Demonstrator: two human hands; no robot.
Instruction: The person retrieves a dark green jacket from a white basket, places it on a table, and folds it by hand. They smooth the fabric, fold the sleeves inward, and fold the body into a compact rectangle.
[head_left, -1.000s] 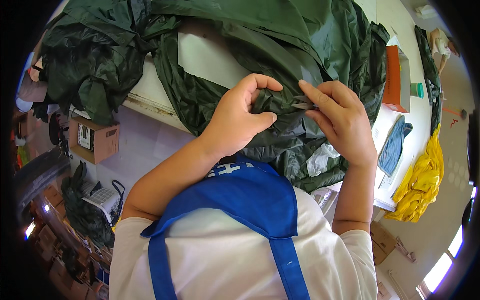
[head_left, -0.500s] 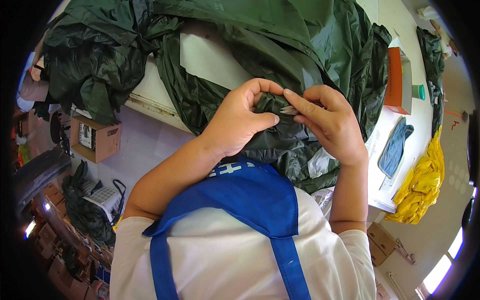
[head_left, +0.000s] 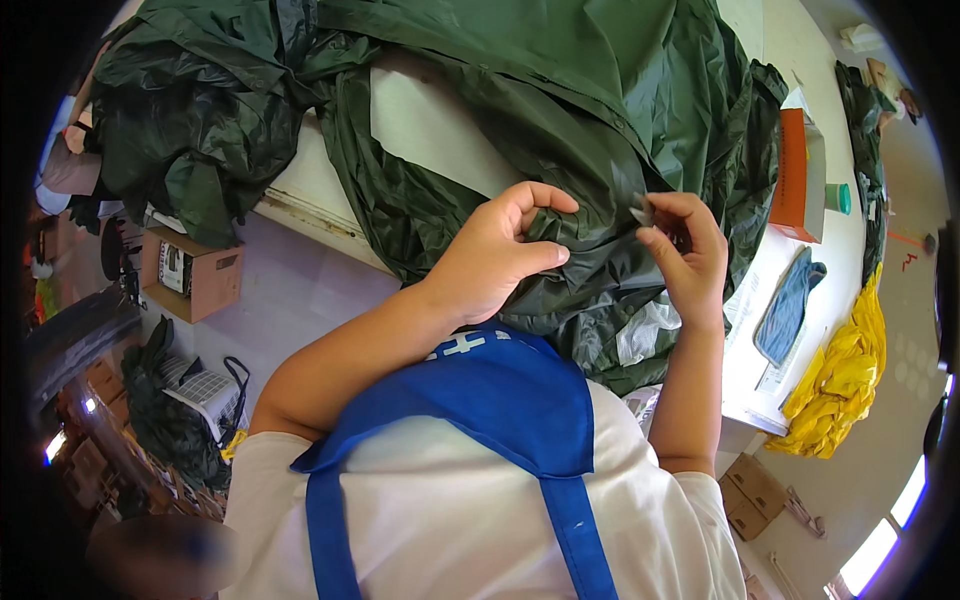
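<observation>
A dark green raincoat [head_left: 620, 90] of thin shiny fabric lies spread and crumpled over the table in front of me. My left hand [head_left: 500, 245] curls round a fold near its close edge. Thumb and forefinger show a gap with fabric in it, while the other fingertips are hidden. My right hand [head_left: 690, 245] is raised just right of that fold, closed on a small pair of thread snips [head_left: 640, 212]. Their short metal blades point up and left, apart from my left fingers; the handle is hidden in the palm.
More green garments [head_left: 200, 120] are heaped at the left table end, above a cardboard box [head_left: 215, 282]. To the right stand an orange box [head_left: 790, 175] and a green spool [head_left: 838, 198], with a blue cloth pouch [head_left: 790, 305] nearer. Yellow fabric [head_left: 835, 375] hangs over the right edge.
My right hand has drawn away to the right from my left fingers, with the snips in it. The bunched fold in my left hand has flattened and its thumb and forefinger stand wider apart.
</observation>
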